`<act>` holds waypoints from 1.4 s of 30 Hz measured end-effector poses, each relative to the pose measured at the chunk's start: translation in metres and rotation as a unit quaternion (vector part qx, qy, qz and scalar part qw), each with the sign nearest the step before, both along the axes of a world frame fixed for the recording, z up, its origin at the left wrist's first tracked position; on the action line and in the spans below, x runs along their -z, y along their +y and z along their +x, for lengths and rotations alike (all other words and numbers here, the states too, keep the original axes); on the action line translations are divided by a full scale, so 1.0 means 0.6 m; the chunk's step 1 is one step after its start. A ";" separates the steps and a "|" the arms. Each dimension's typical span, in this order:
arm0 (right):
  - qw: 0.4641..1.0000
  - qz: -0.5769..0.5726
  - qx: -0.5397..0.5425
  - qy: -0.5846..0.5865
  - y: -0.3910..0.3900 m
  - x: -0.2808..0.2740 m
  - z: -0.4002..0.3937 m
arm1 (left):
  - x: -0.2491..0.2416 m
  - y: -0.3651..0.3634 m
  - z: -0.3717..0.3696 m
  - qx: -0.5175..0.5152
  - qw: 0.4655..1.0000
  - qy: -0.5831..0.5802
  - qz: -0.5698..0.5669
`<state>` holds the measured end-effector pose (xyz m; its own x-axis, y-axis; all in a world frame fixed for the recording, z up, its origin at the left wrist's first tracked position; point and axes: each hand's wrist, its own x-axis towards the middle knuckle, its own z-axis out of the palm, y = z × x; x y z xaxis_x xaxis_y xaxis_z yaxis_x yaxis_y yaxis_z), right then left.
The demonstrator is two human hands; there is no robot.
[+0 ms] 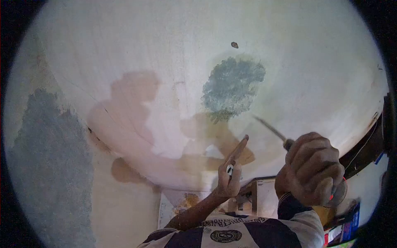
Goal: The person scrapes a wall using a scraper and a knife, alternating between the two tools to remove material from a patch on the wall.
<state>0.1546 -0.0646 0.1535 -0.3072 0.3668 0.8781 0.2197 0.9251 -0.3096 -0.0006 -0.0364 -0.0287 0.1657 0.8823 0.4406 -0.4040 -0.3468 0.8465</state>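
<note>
A slim-shafted tool (pixel 271 127) is gripped in the right fist (pixel 312 165), apparently so its tip can be aimed beside the grey patch (pixel 233 84); whether anything is held in the raised left hand (pixel 228 182) cannot be told.

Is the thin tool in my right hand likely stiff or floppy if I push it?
Probably stiff: the thin tool juts out straight, without visible sag. Its narrow tip might skid sideways under pressure.
</note>
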 end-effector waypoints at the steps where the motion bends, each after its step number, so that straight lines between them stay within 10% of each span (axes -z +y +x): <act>1: 1.000 0.014 0.012 0.001 0.010 0.004 -0.013 | 0.007 0.001 0.003 -0.014 1.000 0.000 0.023; 5: 0.932 -0.115 0.324 -0.114 0.022 0.047 -0.032 | 0.015 0.018 0.015 -0.066 0.984 -0.032 0.164; 15: 0.999 0.031 -0.040 0.007 0.033 0.019 -0.014 | 0.029 0.010 0.012 -0.033 0.998 -0.051 -0.004; 22: 0.919 -0.122 0.357 -0.118 0.010 0.055 -0.046 | -0.004 0.006 0.013 -0.047 0.995 -0.067 0.059; 26: 0.997 0.023 -0.050 0.056 0.023 0.017 -0.056 | 0.036 0.020 0.010 -0.039 0.997 -0.067 -0.026; 30: 0.929 0.014 0.341 -0.144 -0.001 0.011 -0.061 | 0.049 -0.010 0.036 -0.075 0.992 -0.093 -0.049; 34: 0.980 -0.052 0.155 -0.113 0.035 0.003 -0.033 | 0.008 0.009 0.033 -0.062 0.983 -0.174 -0.007; 38: 0.913 -0.060 0.328 -0.233 0.075 0.029 -0.039 | -0.013 0.000 0.035 -0.052 0.982 -0.179 0.009; 40: 0.956 -0.158 0.222 -0.108 0.021 0.019 -0.026 | -0.009 0.003 0.033 -0.045 0.989 -0.137 0.035; 42: 0.883 -0.185 0.332 -0.275 0.001 0.027 -0.018 | -0.020 0.003 0.027 -0.033 0.991 -0.122 0.045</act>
<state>0.1436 -0.0637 0.1373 -0.2590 0.8572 0.4452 0.8876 0.3930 -0.2403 0.0156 -0.0346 -0.0164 -0.0112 0.8428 0.5381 -0.5667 -0.4487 0.6910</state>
